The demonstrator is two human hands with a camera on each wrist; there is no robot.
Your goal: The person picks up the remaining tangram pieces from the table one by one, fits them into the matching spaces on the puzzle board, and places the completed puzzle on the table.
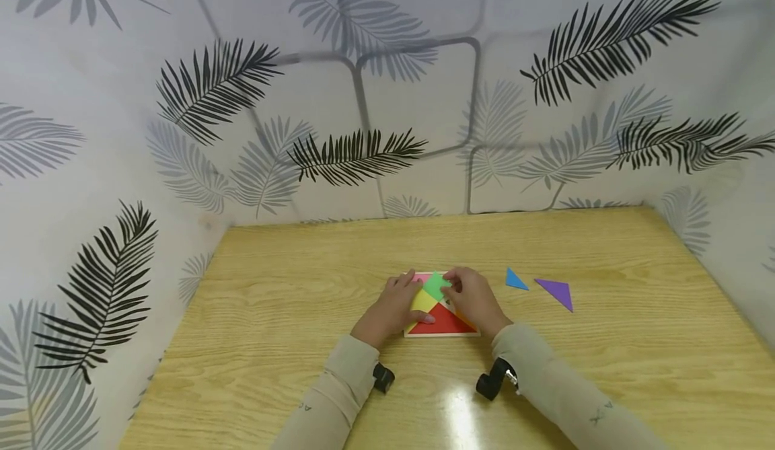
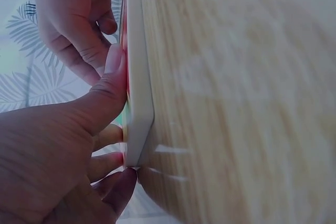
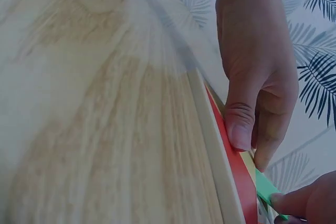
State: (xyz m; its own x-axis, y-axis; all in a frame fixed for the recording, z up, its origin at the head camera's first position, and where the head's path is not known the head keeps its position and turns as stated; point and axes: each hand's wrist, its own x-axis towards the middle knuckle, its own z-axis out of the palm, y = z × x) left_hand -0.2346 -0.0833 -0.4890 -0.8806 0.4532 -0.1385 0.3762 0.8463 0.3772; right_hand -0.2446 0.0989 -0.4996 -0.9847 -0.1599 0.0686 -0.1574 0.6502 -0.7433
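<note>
My left hand (image 1: pixel 393 310) holds the left side of a pale-rimmed tangram board (image 1: pixel 442 335). Its thumb lies on the red triangle (image 1: pixel 447 322), while other fingers reach the board's left edge and the pink piece. Thumb and finger of my right hand (image 1: pixel 476 300) pinch the right edge of a green piece (image 1: pixel 434 286), which lies over the upper part of the board beside a yellow piece (image 1: pixel 420 302). In the right wrist view the green piece (image 3: pixel 265 186) shows at a slant. The right hand partly hides an orange piece on the board's right.
A small blue triangle (image 1: pixel 515 280) and a larger purple triangle (image 1: pixel 558 293) lie on the wooden table (image 1: pixel 290 282) right of the board. Leaf-patterned cloth (image 1: pixel 387 114) hangs behind the table and at its sides.
</note>
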